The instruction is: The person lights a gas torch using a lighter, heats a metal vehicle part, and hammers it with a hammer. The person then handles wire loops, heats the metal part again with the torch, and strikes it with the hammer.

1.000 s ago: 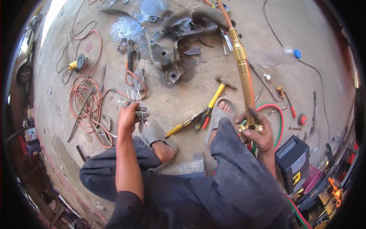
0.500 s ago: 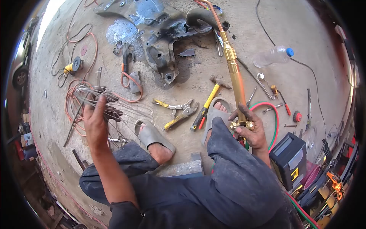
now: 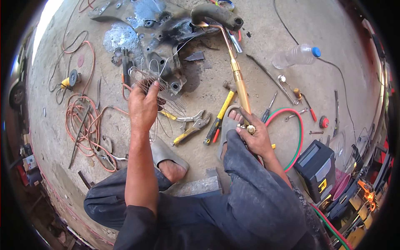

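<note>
My right hand (image 3: 257,135) is closed around the valve end of a brass gas torch (image 3: 240,85). Its thin copper neck reaches up to a curved metal pipe (image 3: 218,15), and a small orange glow shows at the tip beside a dark metal car subframe (image 3: 155,58). In my left hand (image 3: 143,104) is a loose coil of thin wire (image 3: 168,106), fingers wrapped round it. One strand of the wire runs up across the subframe toward the torch tip; whether it touches the pipe I cannot tell. Red and green hoses (image 3: 301,133) lead from the torch.
Locking pliers (image 3: 193,127) and a yellow-handled hammer (image 3: 225,108) lie between my feet. A plastic bottle (image 3: 293,56), a metal bar (image 3: 271,77) and a black toolbox (image 3: 316,171) are on the right. Orange cable (image 3: 75,125) and an angle grinder (image 3: 71,79) lie left.
My left hand has moved right and up with the wire, now in front of the subframe. The torch has tilted left, bringing its tip to the pipe, where a glow now shows.
</note>
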Motion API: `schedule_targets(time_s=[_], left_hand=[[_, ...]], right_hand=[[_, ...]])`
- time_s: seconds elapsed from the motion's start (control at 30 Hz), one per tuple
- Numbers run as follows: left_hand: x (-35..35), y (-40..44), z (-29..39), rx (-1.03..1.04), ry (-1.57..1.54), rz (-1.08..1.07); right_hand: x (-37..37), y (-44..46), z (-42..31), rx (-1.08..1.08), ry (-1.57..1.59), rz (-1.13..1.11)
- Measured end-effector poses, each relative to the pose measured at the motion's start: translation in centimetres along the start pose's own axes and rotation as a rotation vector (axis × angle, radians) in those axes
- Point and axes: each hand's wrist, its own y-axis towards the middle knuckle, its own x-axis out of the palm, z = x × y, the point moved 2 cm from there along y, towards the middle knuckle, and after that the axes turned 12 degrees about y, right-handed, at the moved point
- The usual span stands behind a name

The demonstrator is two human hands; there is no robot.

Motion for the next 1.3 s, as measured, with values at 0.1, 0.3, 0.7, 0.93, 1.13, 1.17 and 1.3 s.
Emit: schedule_targets(time_s=[0.1, 0.3, 0.7, 0.93, 1.13, 1.17, 1.3], left_hand=[[0.5, 0.1, 0.2, -0.003, -0.033, 0.021], [0.0, -0.4, 0.4, -0.027, -0.075, 0.038], [1.5, -1.7, -0.8, 0.114, -0.37, 0.044], [0.2, -1.8, -7.1, 0.094, 0.035, 0.313], [1.0, -3.0, -2.9, 0.035, -0.542, 0.152], [1.0, -2.8, -2.6, 0.057, -0.618, 0.179], [-0.3, -3.2, -0.1, 0.113, -0.691, 0.289]], right_hand=[[0.3, 0.6, -0.3, 0.032, 0.026, -0.007], [0.6, 0.5, 0.5, 0.027, -0.035, -0.016], [-0.8, -2.2, 1.5, 0.378, 0.879, -0.186], [-0.7, -2.5, 1.4, 0.301, 1.07, -0.268], [-0.2, -2.4, 1.3, 0.292, 1.042, -0.296], [-0.3, -2.5, 1.4, 0.281, 1.03, -0.306], [-0.7, -3.2, 1.4, 0.349, 1.064, -0.259]])
